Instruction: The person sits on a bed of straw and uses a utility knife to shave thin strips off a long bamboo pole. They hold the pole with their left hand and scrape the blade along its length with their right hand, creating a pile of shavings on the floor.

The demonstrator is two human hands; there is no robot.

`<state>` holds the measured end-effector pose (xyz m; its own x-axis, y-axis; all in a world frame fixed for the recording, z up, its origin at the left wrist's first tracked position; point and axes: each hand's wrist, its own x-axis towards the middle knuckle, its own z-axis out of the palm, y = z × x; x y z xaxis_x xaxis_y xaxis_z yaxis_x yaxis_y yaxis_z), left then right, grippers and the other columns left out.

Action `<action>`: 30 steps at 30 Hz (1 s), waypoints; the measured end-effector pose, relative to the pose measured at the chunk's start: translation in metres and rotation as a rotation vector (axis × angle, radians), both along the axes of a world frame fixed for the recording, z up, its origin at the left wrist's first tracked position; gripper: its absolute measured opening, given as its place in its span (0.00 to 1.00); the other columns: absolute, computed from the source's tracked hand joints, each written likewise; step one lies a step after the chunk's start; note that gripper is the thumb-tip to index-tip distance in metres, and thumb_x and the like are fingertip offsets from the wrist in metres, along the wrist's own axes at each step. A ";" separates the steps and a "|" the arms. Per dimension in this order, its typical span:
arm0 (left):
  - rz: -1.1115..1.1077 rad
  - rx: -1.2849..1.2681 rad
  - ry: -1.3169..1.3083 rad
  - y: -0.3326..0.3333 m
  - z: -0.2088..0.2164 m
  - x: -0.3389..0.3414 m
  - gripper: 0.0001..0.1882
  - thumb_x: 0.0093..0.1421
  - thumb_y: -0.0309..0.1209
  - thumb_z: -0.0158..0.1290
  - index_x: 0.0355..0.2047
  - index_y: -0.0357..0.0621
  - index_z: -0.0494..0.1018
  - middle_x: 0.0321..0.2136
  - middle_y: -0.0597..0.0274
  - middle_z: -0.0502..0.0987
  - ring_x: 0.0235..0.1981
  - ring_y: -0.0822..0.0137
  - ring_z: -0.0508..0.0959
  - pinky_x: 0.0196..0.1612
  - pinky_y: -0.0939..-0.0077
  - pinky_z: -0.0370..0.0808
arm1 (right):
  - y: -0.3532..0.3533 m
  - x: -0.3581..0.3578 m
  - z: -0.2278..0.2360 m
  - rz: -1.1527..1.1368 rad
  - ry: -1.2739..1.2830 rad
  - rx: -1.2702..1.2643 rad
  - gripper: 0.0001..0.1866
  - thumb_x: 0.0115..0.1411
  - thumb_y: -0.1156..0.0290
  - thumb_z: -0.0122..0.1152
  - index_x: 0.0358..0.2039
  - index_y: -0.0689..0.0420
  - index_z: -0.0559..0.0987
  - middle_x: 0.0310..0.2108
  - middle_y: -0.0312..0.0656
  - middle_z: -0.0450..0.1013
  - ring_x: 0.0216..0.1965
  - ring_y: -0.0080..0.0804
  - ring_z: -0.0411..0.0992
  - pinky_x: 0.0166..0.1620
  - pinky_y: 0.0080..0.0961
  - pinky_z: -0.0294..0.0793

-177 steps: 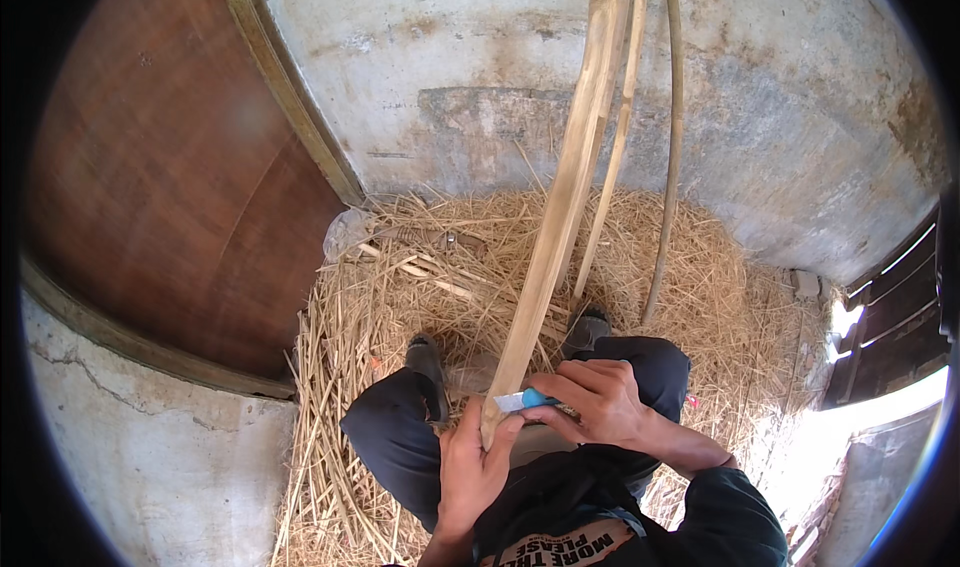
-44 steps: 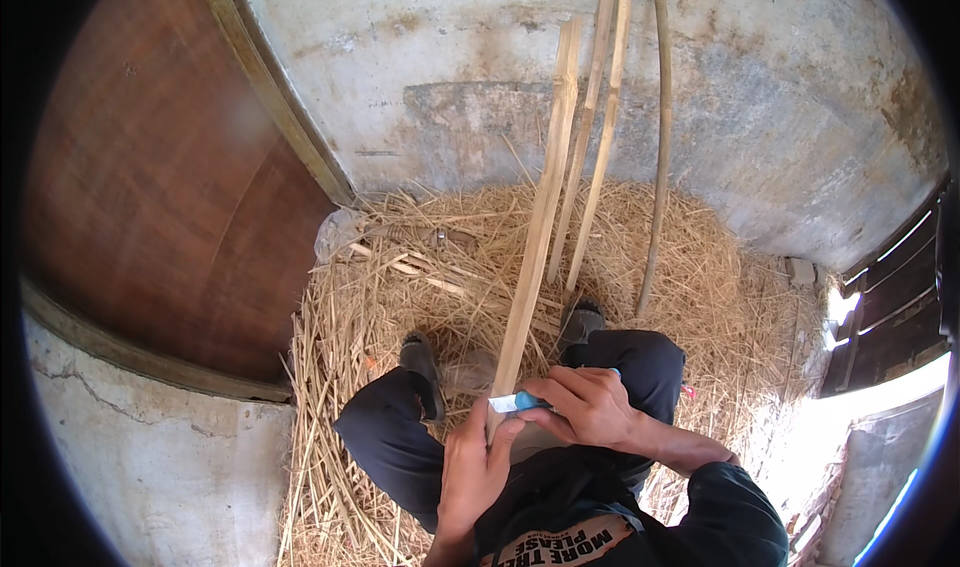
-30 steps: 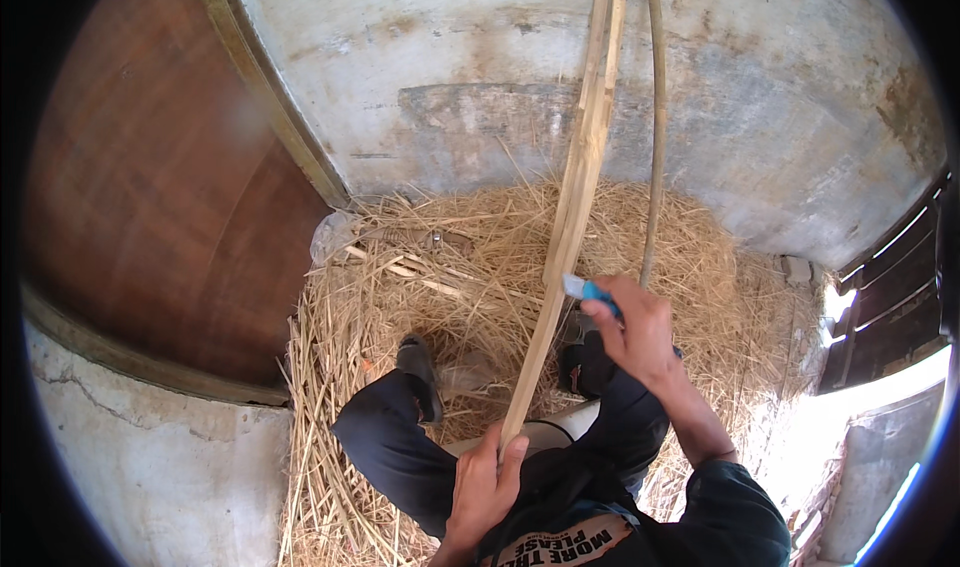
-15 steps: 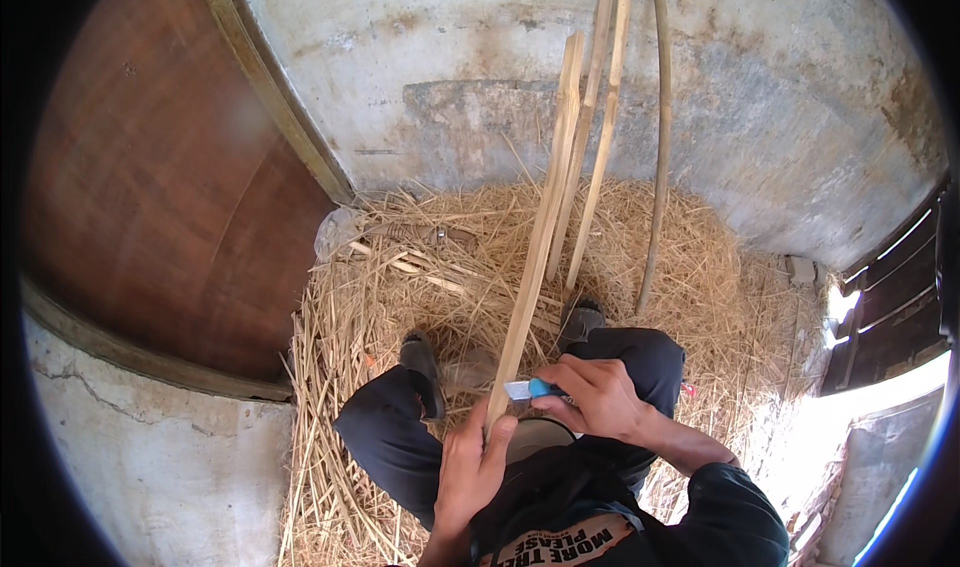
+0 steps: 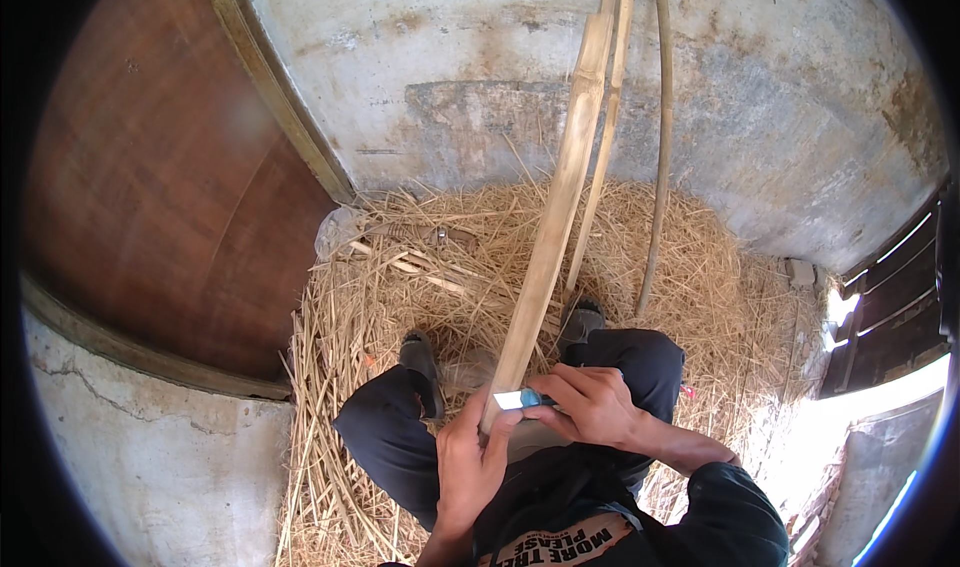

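A long split bamboo strip slants up and away from my lap, its broad face with a node turned toward me. My left hand is closed round its near end, thumb along the right side. My right hand grips a blue-handled utility knife. The knife's bright flat blade lies across the strip just beyond my left thumb; how deep it bites cannot be seen. My fingers hide most of the handle.
Behind the strip, another bamboo strip and a round pole lean on the stained wall. Straw covers the floor around my boots. A brown door panel stands at left, dark slats at right.
The bamboo strip has turned from its narrow edge to its broad face, and its far end has shifted right and up. The knife blade has come slightly lower and nearer my left thumb.
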<state>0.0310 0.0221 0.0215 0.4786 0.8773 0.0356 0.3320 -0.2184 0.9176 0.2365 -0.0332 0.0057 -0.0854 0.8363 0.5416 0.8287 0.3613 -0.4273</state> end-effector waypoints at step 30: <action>0.067 0.024 -0.160 0.004 -0.007 0.008 0.12 0.70 0.25 0.63 0.52 0.32 0.83 0.22 0.69 0.78 0.20 0.83 0.74 0.23 0.84 0.68 | 0.003 0.000 0.011 -0.084 -0.079 0.078 0.19 0.62 0.55 0.75 0.44 0.54 0.83 0.25 0.35 0.71 0.21 0.32 0.76 0.24 0.29 0.74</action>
<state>0.0391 0.0264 0.0146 0.4055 0.9051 0.1279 0.1964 -0.2229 0.9548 0.2369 -0.0303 0.0169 -0.0617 0.7981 0.5994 0.8874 0.3187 -0.3331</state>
